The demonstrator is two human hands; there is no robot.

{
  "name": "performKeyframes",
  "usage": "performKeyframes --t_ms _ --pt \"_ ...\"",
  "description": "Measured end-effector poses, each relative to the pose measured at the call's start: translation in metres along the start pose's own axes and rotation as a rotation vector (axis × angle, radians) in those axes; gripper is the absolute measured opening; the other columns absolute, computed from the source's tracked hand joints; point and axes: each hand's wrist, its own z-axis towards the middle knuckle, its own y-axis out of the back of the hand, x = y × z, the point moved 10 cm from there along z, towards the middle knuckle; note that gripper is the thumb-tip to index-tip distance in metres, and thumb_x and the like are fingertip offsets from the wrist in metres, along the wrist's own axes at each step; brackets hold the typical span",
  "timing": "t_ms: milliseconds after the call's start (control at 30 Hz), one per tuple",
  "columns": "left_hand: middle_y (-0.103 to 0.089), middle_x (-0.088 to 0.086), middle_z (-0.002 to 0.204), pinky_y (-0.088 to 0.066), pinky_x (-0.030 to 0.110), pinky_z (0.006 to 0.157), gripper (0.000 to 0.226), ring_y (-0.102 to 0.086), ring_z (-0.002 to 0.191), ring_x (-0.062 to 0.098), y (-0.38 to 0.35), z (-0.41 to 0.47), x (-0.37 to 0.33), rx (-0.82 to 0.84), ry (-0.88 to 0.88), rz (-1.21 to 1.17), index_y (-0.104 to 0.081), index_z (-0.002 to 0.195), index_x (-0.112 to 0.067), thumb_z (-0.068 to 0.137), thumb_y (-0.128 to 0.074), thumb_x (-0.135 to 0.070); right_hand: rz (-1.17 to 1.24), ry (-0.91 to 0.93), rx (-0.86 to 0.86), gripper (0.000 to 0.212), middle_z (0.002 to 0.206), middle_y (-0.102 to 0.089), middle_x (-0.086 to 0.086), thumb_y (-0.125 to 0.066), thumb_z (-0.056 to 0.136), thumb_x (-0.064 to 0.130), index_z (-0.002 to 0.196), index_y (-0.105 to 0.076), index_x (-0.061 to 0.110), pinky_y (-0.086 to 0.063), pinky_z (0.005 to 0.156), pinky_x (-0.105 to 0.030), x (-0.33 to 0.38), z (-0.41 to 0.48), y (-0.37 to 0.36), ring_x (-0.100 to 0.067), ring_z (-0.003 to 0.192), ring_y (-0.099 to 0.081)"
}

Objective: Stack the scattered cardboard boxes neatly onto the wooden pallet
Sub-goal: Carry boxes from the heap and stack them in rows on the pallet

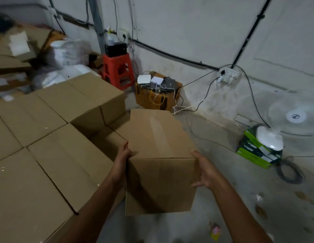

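- Left grip [123, 160], a bare hand, presses against the left side of a plain brown cardboard box [158, 137], thumb hooked over its top edge.
- Right grip [205, 171], also bare, clasps the box's near right corner: thumb on top, fingers curled round the edge.
- The box is carried between both hands, long axis pointing away, its near end over the grey concrete floor [258, 207].
- It sits just right of the stacked brown cartons [47, 128], beside a gap where a lower layer shows. Contact with the stack cannot be told.
- The cartons hide whatever they rest on.
- Against the wall: a red plastic stool [117, 71] and a taped brown carton [156, 97] topped with small white devices and cables.
- Right side: a white pedestal fan [295, 116] and a green printed box [252, 151].
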Motion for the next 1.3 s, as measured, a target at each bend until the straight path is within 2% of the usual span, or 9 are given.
performKeyframes --t_ms 233,400,500,633,767,900,1100,1200,1300 --pt "-0.056 -0.004 0.132 -0.047 0.035 0.093 0.077 -0.054 0.121 0.020 0.008 0.058 0.016 -0.245 -0.031 -0.042 -0.039 0.149 -0.028 0.076 -0.061 -0.039 -0.164 0.024 0.094 0.072 0.161 -0.033 -0.003 -0.067 0.088 0.056 0.151 -0.042 0.030 -0.046 0.092 -0.072 0.064 0.110 -0.036 -0.038 0.146 -0.032" --pt "-0.065 -0.001 0.125 -0.049 0.035 0.093 0.036 -0.059 0.117 0.020 0.005 0.077 0.037 -0.499 -0.016 -0.150 -0.051 0.135 -0.032 0.101 -0.052 -0.024 -0.287 0.021 0.226 0.068 0.160 -0.034 -0.004 -0.065 0.092 0.051 0.151 -0.041 0.027 -0.043 0.097 -0.071 0.097 0.167 -0.065 -0.037 0.145 -0.033" --pt "-0.067 0.005 0.129 -0.047 0.047 0.106 0.037 -0.059 0.122 0.028 0.011 0.084 0.059 -0.598 0.043 -0.183 -0.054 0.138 -0.028 0.101 -0.050 -0.025 -0.369 0.010 0.274 0.075 0.161 -0.031 -0.007 -0.066 0.092 0.050 0.154 -0.035 0.022 -0.043 0.098 -0.070 0.110 0.185 -0.081 -0.039 0.145 -0.033" --pt "-0.071 0.005 0.123 -0.055 0.041 0.093 0.034 -0.067 0.114 0.025 0.013 0.084 0.071 -0.647 0.068 -0.242 -0.056 0.134 -0.026 0.102 -0.047 -0.016 -0.451 -0.023 0.348 0.080 0.162 -0.031 -0.007 -0.065 0.092 0.052 0.157 -0.030 0.021 -0.046 0.096 -0.069 0.108 0.205 -0.100 -0.039 0.144 -0.034" --pt "-0.067 0.005 0.132 -0.043 0.047 0.111 0.040 -0.062 0.123 0.026 0.028 0.085 0.102 -0.722 0.086 -0.315 -0.053 0.137 -0.029 0.101 -0.048 -0.011 -0.508 0.006 0.411 0.074 0.159 -0.036 -0.006 -0.064 0.094 0.048 0.155 -0.034 0.020 -0.047 0.097 -0.066 0.104 0.226 -0.121 -0.037 0.141 -0.039" --pt "-0.050 0.004 0.151 -0.032 0.033 0.118 0.059 -0.052 0.130 0.017 0.041 0.089 0.141 -0.840 0.151 -0.393 -0.029 0.157 -0.024 0.103 -0.046 -0.006 -0.558 0.025 0.441 0.067 0.154 -0.042 -0.006 -0.064 0.095 0.044 0.152 -0.039 0.021 -0.046 0.099 -0.063 0.095 0.251 -0.142 -0.035 0.137 -0.042" --pt "-0.073 -0.005 0.093 -0.051 0.033 0.075 0.051 -0.070 0.083 0.011 0.049 0.090 0.189 -1.026 0.197 -0.705 -0.051 0.145 -0.014 0.104 -0.046 -0.044 -0.569 -0.080 0.486 0.065 0.156 -0.039 -0.005 -0.062 0.099 0.031 0.155 -0.031 0.022 -0.035 0.107 -0.061 0.054 0.279 -0.150 -0.034 0.143 -0.036" --pt "-0.060 0.016 0.135 -0.051 0.045 0.093 0.063 -0.061 0.119 0.032 0.050 0.083 0.215 -1.135 0.269 -0.907 -0.040 0.149 -0.014 0.101 -0.047 -0.055 -0.615 -0.090 0.476 0.059 0.155 -0.043 -0.005 -0.056 0.103 0.023 0.156 -0.031 0.022 -0.032 0.109 -0.058 0.038 0.290 -0.157 -0.032 0.140 -0.040" --pt "-0.053 0.021 0.141 -0.056 0.046 0.080 0.082 -0.057 0.123 0.039 0.058 0.088 0.240 -1.145 0.282 -1.000 -0.035 0.154 -0.011 0.094 -0.048 -0.066 -0.626 -0.052 0.440 0.058 0.151 -0.047 -0.005 -0.051 0.104 0.013 0.157 -0.030 0.022 -0.031 0.110 -0.055 0.035 0.301 -0.172 -0.032 0.136 -0.044"
